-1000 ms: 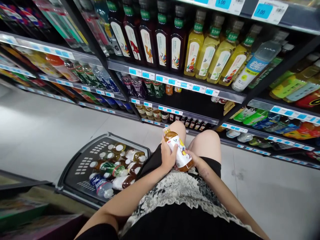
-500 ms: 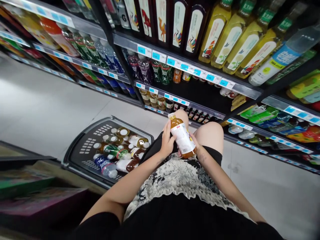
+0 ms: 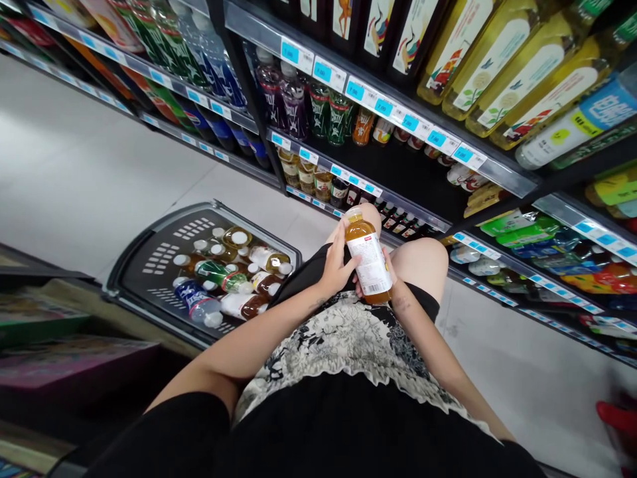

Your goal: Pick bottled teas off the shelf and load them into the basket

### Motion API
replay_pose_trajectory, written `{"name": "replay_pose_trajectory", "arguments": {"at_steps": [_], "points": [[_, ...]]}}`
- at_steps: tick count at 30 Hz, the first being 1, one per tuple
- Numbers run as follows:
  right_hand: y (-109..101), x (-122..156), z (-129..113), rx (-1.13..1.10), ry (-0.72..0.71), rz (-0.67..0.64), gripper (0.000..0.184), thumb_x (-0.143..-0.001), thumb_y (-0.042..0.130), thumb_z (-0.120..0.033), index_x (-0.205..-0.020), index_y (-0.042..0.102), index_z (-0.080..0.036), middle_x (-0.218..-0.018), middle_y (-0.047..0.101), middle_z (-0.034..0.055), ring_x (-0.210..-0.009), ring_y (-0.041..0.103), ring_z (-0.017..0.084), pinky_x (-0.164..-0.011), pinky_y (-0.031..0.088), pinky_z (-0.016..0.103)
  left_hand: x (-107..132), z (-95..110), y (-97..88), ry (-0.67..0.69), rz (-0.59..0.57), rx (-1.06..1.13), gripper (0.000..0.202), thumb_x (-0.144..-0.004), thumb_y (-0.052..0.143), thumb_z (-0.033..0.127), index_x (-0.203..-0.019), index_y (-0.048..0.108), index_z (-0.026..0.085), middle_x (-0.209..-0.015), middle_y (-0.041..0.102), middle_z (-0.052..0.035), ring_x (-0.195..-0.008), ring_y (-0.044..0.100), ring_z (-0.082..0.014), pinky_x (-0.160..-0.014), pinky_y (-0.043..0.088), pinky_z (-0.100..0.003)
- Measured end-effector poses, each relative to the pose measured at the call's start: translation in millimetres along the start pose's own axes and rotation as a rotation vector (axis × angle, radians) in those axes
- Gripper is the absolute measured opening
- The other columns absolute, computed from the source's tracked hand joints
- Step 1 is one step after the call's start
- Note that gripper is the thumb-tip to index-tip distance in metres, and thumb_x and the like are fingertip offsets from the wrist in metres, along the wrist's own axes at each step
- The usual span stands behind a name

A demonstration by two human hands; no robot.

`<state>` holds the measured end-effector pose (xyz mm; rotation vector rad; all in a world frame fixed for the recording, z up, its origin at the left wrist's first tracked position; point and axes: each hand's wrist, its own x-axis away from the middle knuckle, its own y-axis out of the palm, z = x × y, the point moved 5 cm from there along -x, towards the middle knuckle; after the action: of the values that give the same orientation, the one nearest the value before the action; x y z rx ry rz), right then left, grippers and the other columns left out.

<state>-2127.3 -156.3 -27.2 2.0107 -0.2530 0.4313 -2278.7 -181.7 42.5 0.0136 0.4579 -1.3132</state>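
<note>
Both of my hands hold one amber drink bottle (image 3: 367, 257) with a white label, over my knees. My left hand (image 3: 336, 269) wraps its left side, fingers curled round the label. My right hand (image 3: 392, 279) grips it from behind and below, mostly hidden by the bottle. The bottle stands nearly upright, cap end pointing away from me toward the shelves.
A dark shopping basket (image 3: 164, 242) lies on the floor to my left, holding several bottles. Shelves (image 3: 378, 109) of bottled drinks with blue price tags run across in front of me. Grey tiled floor (image 3: 74, 172) stretches left. A red object (image 3: 617, 418) shows at the right edge.
The bottle has turned from lying tilted across my lap to nearly upright, showing its printed back label. The view has tipped downward and to the right.
</note>
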Motion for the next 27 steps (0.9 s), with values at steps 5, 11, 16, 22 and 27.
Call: {"name": "replay_pose_trajectory", "arguments": {"at_steps": [5, 11, 16, 22, 27], "points": [[-3.3, 4.7, -0.3, -0.004, 0.004, 0.046, 0.134, -0.06, -0.029, -0.094, -0.107, 0.061, -0.006, -0.086, 0.072, 0.0223, -0.079, 0.072, 0.031, -0.077, 0.06, 0.046, -2.5, 2.8, 8.4, -0.005, -0.017, -0.103, 0.087, -0.093, 0.059, 0.048, -0.163, 0.012, 0.026, -0.167, 0.026, -0.0135, -0.152, 0.029, -0.0336, -0.124, 0.024, -0.054], [-4.2, 9.2, 0.9, -0.099, 0.003, 0.109, 0.129, -0.063, -0.026, -0.095, -0.105, 0.061, -0.009, -0.08, 0.07, 0.0188, -0.084, 0.07, 0.031, -0.076, 0.06, 0.049, -4.8, 2.9, 12.1, 0.063, -0.009, -0.014, 0.074, -0.096, 0.05, 0.036, -0.162, 0.018, 0.026, -0.166, 0.028, -0.0101, -0.154, 0.026, -0.0297, -0.126, 0.024, -0.051], [-7.5, 10.8, 2.1, -0.09, 0.015, 0.175, 0.126, -0.066, -0.022, -0.095, -0.104, 0.064, -0.011, -0.079, 0.069, 0.018, -0.086, 0.069, 0.032, -0.072, 0.06, 0.049, -5.8, 4.7, 13.5, 0.06, 0.003, 0.011, 0.079, -0.088, 0.051, 0.024, -0.161, 0.021, 0.027, -0.167, 0.028, -0.0074, -0.153, 0.027, -0.0291, -0.126, 0.024, -0.051], [-8.4, 11.1, 1.1, -0.104, -0.002, 0.178, 0.124, -0.069, -0.02, -0.094, -0.108, 0.063, -0.01, -0.082, 0.072, 0.0191, -0.085, 0.072, 0.032, -0.073, 0.061, 0.05, -5.3, 4.5, 14.1, 0.059, 0.012, 0.027, 0.084, -0.082, 0.051, 0.018, -0.161, 0.023, 0.026, -0.166, 0.03, -0.0072, -0.153, 0.028, -0.0284, -0.128, 0.021, -0.051], [-5.9, 10.4, 0.2, -0.156, -0.008, 0.124, 0.127, -0.068, -0.017, -0.096, -0.122, 0.056, -0.006, -0.089, 0.072, 0.022, -0.087, 0.072, 0.033, -0.074, 0.062, 0.05, -5.6, 4.2, 12.6, 0.025, 0.044, 0.094, 0.081, -0.079, 0.045, 0.012, -0.158, 0.031, 0.027, -0.164, 0.035, -0.004, -0.152, 0.03, -0.025, -0.129, 0.021, -0.048]]}}
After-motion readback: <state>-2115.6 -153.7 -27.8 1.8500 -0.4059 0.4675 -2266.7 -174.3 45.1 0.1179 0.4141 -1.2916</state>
